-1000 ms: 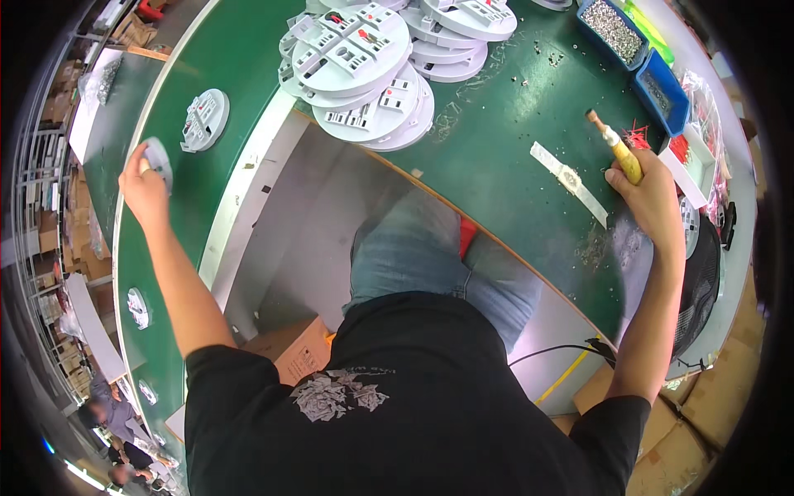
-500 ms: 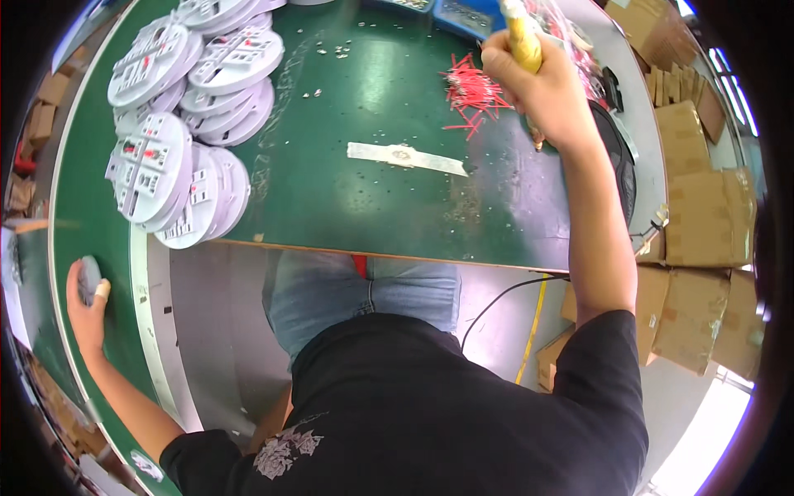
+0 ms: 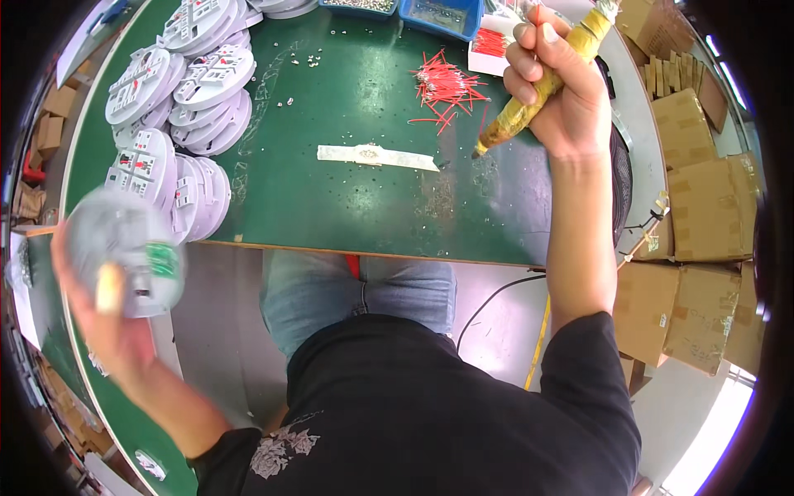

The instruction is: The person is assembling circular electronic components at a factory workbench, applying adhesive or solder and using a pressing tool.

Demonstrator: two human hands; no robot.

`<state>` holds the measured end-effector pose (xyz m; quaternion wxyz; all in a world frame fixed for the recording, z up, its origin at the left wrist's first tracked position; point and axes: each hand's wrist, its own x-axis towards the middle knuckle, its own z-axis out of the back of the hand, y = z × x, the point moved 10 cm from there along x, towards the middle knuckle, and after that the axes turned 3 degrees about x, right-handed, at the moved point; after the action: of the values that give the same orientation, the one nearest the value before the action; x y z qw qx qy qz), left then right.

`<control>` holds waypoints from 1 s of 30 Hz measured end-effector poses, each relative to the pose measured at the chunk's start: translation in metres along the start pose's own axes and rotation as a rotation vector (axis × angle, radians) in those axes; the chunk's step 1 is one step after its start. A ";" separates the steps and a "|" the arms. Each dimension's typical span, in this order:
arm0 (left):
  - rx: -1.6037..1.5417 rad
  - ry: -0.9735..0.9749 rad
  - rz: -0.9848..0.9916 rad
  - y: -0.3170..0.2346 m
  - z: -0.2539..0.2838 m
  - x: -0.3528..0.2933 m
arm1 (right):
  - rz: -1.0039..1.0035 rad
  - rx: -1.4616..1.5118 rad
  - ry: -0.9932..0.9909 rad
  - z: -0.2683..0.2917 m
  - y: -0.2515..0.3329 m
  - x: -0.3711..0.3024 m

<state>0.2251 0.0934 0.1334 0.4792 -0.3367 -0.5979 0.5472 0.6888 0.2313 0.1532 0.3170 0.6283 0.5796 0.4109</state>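
Observation:
My left hand (image 3: 110, 318), smeared by motion, grips a round grey plastic housing (image 3: 116, 236) with a green circuit board on it. It hangs by the near left of the table, close to stacks of similar round white housings (image 3: 136, 169). In my closed right hand (image 3: 571, 99) is a screwdriver-like tool (image 3: 517, 116) wrapped in yellow tape, its dark tip pointing down and left above the table. A thin red wire (image 3: 538, 14) shows at the thumb and forefinger. Left of this hand lies a loose pile of short red wires (image 3: 445, 81).
A strip of whitish tape (image 3: 343, 155) with small metal bits lies mid-table. Blue trays (image 3: 440, 25) of small parts stand at the far edge, beside a white box (image 3: 488, 62) of red wires. Tiny metal pieces (image 3: 313, 60) are scattered about. Cardboard boxes (image 3: 711, 207) are stacked at right.
My left hand has brought the grey housing up and to the right, turning it to show its face. My right hand has left the wire pile, moving right, with the tool now slanted.

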 end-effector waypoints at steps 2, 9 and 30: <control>-0.087 0.051 -0.060 -0.001 -0.086 0.008 | -0.013 0.001 0.069 -0.006 -0.010 -0.002; -0.196 0.337 -0.053 0.007 -0.218 0.004 | -0.044 -0.633 0.170 -0.067 -0.020 -0.047; 0.146 0.318 -0.414 -0.026 -0.223 -0.014 | -0.243 -0.698 0.161 -0.074 -0.052 -0.059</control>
<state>0.4422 0.1496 0.1432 0.6918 -0.2537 -0.5303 0.4193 0.5999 0.1741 0.1329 0.5121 0.3749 0.4981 0.5909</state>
